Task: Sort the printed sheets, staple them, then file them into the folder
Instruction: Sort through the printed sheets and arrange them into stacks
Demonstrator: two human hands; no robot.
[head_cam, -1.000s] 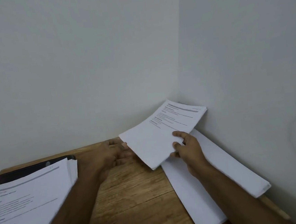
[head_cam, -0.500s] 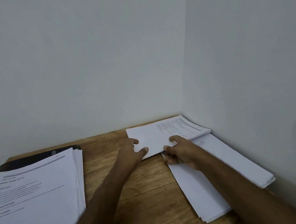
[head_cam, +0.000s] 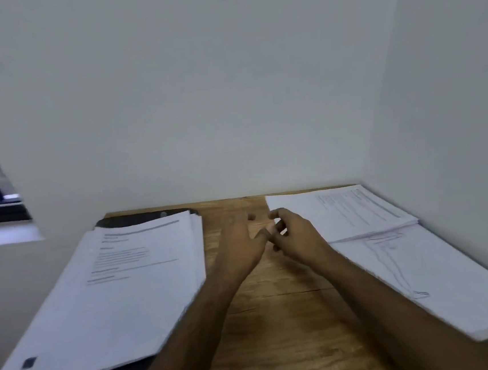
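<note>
Now both hands, left (head_cam: 239,242) and right (head_cam: 296,233), hover with loose, empty grip; small stack (head_cam: 347,213) just right.

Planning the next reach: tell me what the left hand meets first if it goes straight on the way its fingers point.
Probably only bare wooden desk, then the wall. The left hand points away from the body between the paper stacks; its height above the desk is unclear.
</note>
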